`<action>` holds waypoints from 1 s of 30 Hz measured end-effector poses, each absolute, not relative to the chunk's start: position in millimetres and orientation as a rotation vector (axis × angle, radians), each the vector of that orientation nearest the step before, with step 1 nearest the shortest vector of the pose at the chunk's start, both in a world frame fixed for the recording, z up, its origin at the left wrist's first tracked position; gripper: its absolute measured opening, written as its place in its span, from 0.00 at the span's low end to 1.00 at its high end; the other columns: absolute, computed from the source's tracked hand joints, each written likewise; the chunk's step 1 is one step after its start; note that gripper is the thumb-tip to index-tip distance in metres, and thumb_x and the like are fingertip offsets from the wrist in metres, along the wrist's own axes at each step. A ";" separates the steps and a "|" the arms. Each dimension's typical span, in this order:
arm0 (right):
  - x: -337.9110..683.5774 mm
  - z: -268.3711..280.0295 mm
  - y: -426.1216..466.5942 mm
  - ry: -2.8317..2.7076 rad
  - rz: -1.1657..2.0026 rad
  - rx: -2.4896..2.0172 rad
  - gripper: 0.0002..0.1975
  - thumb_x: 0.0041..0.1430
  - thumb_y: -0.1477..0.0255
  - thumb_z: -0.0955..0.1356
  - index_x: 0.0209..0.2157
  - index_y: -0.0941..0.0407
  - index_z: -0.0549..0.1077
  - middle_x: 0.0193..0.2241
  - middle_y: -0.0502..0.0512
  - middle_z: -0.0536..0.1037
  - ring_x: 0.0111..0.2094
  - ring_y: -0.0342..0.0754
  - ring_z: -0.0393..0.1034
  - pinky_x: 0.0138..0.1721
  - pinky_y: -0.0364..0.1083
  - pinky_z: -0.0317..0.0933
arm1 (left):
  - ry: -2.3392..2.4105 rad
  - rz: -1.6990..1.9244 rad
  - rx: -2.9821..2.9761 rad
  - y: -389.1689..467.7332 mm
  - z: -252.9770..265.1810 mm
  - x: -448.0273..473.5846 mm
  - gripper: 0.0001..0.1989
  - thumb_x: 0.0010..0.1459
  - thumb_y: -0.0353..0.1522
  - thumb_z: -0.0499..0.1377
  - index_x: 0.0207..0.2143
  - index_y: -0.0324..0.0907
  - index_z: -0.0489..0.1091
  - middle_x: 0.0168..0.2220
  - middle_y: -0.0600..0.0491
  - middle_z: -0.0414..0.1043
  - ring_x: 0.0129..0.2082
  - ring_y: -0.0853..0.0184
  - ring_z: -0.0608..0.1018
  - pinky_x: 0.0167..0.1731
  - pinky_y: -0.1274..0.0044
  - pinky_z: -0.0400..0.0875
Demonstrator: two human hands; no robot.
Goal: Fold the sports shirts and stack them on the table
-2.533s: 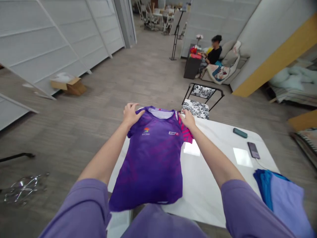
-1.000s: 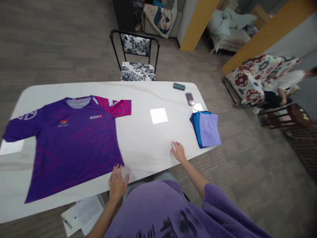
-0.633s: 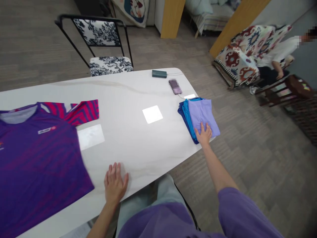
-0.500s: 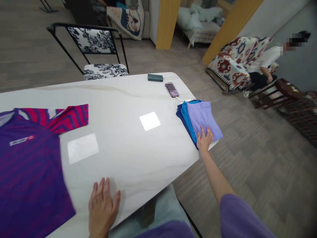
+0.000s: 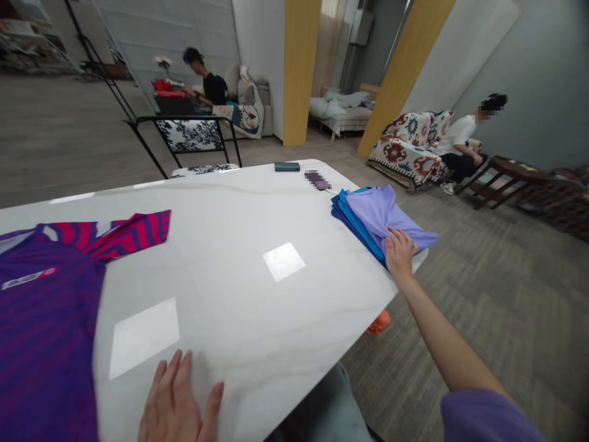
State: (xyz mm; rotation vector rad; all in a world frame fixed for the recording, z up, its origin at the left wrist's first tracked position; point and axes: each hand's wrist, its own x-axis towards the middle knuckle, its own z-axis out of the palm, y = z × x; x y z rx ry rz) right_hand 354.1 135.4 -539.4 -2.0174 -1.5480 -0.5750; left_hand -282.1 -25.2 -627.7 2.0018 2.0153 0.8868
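Observation:
At the table's right corner, my right hand (image 5: 399,250) has its fingers closed on a folded lavender shirt (image 5: 368,205), whose cloth bunches and creases around them. Beneath it lie a bright blue folded garment (image 5: 352,215) and a navy one (image 5: 343,210), both partly covered. My left hand (image 5: 177,399) is open with spread fingers over the white table near its front edge, holding nothing. To its left a purple jersey (image 5: 50,331) with pink-striped sleeve lies spread out, cut off by the view's left edge.
On the white tabletop (image 5: 221,245) a dark green box (image 5: 286,166) and a phone (image 5: 317,179) lie toward the far end. A patterned chair (image 5: 196,136) stands behind. Something orange (image 5: 380,322) shows below the table edge. Two people sit farther back, one beside a wooden stool (image 5: 510,172).
My right hand has gone from lying flat on the lavender shirt to gripping it, and the cloth is now bunched and pulled rightward. My view has tilted up. My left hand remains open.

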 end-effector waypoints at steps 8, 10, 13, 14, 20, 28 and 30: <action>123.3 -480.7 -55.5 -1.983 0.191 -1.593 0.27 0.84 0.58 0.55 0.70 0.47 0.75 0.65 0.58 0.80 0.67 0.56 0.70 0.70 0.60 0.53 | 1.970 0.857 2.125 -134.5 -563.0 -284.9 0.42 0.77 0.53 0.48 0.82 0.38 0.48 0.78 0.37 0.57 0.81 0.46 0.55 0.78 0.48 0.57; 56.7 -481.1 -117.7 -2.289 0.484 -1.338 0.24 0.84 0.57 0.58 0.71 0.43 0.74 0.66 0.55 0.80 0.68 0.55 0.70 0.71 0.59 0.53 | 1.912 0.894 2.144 -159.7 -555.0 -289.6 0.39 0.78 0.52 0.48 0.80 0.36 0.53 0.77 0.35 0.59 0.80 0.47 0.57 0.78 0.50 0.57; -15.6 -478.1 -199.3 -2.553 0.718 -1.050 0.23 0.82 0.54 0.62 0.70 0.39 0.74 0.70 0.53 0.76 0.72 0.55 0.67 0.75 0.61 0.49 | 1.764 0.921 2.205 -195.5 -541.4 -299.9 0.36 0.78 0.50 0.51 0.79 0.39 0.57 0.76 0.37 0.62 0.79 0.48 0.60 0.77 0.52 0.58; -30.9 -475.0 -220.1 -2.592 0.739 -0.988 0.23 0.80 0.52 0.65 0.70 0.39 0.75 0.71 0.53 0.75 0.73 0.56 0.65 0.76 0.62 0.48 | 1.698 0.913 2.242 -206.3 -536.5 -304.0 0.36 0.78 0.50 0.52 0.79 0.41 0.58 0.76 0.38 0.63 0.79 0.49 0.61 0.76 0.53 0.58; -47.2 -447.9 -258.5 -2.404 0.476 -1.055 0.25 0.76 0.52 0.68 0.68 0.43 0.77 0.66 0.59 0.78 0.68 0.62 0.70 0.71 0.63 0.59 | 1.583 0.924 2.327 -252.9 -511.4 -322.9 0.29 0.76 0.46 0.59 0.73 0.46 0.68 0.70 0.41 0.71 0.72 0.51 0.71 0.72 0.55 0.65; 30.2 -445.2 -218.9 -2.240 0.076 -1.818 0.21 0.73 0.56 0.68 0.57 0.52 0.81 0.56 0.67 0.82 0.59 0.68 0.76 0.61 0.62 0.64 | 1.531 1.079 2.243 -278.8 -487.5 -331.9 0.13 0.73 0.32 0.61 0.56 0.47 0.80 0.52 0.45 0.79 0.56 0.56 0.81 0.59 0.62 0.75; 42.0 -436.3 -210.1 -2.327 0.103 -1.752 0.17 0.74 0.59 0.66 0.54 0.50 0.81 0.52 0.64 0.84 0.55 0.63 0.79 0.57 0.57 0.66 | 1.504 1.171 2.158 -275.1 -469.6 -339.2 0.12 0.74 0.32 0.59 0.55 0.47 0.80 0.52 0.46 0.78 0.54 0.58 0.82 0.59 0.64 0.77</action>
